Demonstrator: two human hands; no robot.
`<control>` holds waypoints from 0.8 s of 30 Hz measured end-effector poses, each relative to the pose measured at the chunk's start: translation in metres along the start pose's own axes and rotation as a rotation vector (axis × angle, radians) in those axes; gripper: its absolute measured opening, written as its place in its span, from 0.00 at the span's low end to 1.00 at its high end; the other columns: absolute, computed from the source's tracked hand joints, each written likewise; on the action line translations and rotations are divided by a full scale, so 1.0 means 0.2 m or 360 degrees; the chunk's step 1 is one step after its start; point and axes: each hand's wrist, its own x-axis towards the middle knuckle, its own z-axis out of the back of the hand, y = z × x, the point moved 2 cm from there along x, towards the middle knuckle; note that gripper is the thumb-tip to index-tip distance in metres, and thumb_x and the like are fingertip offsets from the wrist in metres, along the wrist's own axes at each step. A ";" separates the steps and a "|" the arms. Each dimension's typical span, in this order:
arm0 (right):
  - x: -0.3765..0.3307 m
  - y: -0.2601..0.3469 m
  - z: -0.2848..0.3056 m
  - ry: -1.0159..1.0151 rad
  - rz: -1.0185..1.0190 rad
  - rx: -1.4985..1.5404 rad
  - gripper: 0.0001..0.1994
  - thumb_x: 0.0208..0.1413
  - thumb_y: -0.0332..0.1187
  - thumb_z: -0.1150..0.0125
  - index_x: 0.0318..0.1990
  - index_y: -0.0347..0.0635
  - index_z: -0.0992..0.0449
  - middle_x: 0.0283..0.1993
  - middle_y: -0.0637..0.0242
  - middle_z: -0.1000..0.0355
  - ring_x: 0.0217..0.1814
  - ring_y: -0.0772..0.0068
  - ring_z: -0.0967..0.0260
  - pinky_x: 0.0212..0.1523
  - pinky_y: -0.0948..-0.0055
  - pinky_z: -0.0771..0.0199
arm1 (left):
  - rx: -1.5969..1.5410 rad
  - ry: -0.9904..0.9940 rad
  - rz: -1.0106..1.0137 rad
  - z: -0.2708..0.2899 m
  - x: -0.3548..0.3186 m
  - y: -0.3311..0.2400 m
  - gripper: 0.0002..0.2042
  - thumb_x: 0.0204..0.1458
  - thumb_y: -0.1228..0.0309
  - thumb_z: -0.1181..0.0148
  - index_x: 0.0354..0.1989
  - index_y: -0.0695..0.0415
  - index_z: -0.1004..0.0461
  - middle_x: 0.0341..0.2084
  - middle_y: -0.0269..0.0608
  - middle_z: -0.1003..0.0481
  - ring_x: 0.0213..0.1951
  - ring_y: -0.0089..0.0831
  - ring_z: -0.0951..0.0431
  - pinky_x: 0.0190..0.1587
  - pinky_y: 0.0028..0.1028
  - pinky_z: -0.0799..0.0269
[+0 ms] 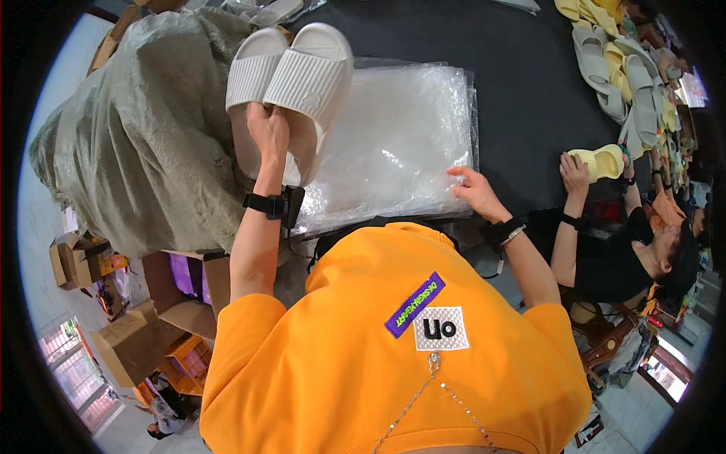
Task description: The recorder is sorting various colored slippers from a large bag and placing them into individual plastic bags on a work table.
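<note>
A pair of pale grey-white slide slippers (306, 83) with ribbed straps hangs from my left hand (268, 132), whose fingers are closed round them at the strap openings. The slippers lie side by side over the left edge of a stack of clear plastic bags (393, 129). At the right edge of that stack is my right hand (478, 193), fingers apart and slightly bent, its tips at the film. Whether those fingertips press on the top bag I cannot tell.
A grey-green woven sheet covers a large heap (136, 129) on the left. Cardboard boxes (136, 340) stand below it. On the dark table's (522, 98) right side lie grey and yellow slippers (605, 68). A co-worker at the right holds a yellow slipper (597, 163).
</note>
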 end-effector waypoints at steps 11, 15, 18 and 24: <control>0.02 -0.05 -0.03 0.0192 -0.0103 -0.0266 0.20 0.43 0.23 0.46 0.48 0.38 0.32 0.44 0.68 0.32 0.32 0.82 0.38 0.36 0.82 0.35 | 0.0224 0.0513 -0.0532 -0.40 -0.21 -0.34 0.13 0.34 0.81 0.52 0.33 0.64 0.33 0.31 0.55 0.32 0.38 0.51 0.34 0.41 0.41 0.37; 0.04 -0.09 -0.05 0.0050 0.0259 -0.0649 0.17 0.43 0.28 0.43 0.43 0.36 0.30 0.35 0.57 0.29 0.37 0.66 0.32 0.37 0.71 0.32 | 0.0583 0.1030 -0.0528 -0.62 -0.49 -0.14 0.11 0.33 0.79 0.50 0.30 0.62 0.32 0.31 0.50 0.31 0.37 0.48 0.33 0.40 0.41 0.37; 0.00 -0.05 -0.07 0.0053 0.0223 -0.0927 0.15 0.44 0.33 0.43 0.41 0.38 0.29 0.38 0.53 0.30 0.37 0.60 0.31 0.37 0.67 0.32 | 0.0740 0.1104 -0.0556 -0.69 -0.63 -0.05 0.11 0.32 0.78 0.48 0.29 0.61 0.32 0.31 0.46 0.31 0.38 0.45 0.33 0.39 0.40 0.38; -0.09 -0.04 -0.06 -0.0260 0.0086 -0.1034 0.15 0.44 0.39 0.42 0.40 0.45 0.30 0.17 0.63 0.35 0.21 0.64 0.35 0.25 0.68 0.38 | 0.0774 0.1051 -0.0614 -0.68 -0.61 -0.03 0.09 0.34 0.77 0.48 0.29 0.59 0.32 0.32 0.42 0.33 0.40 0.42 0.35 0.40 0.39 0.42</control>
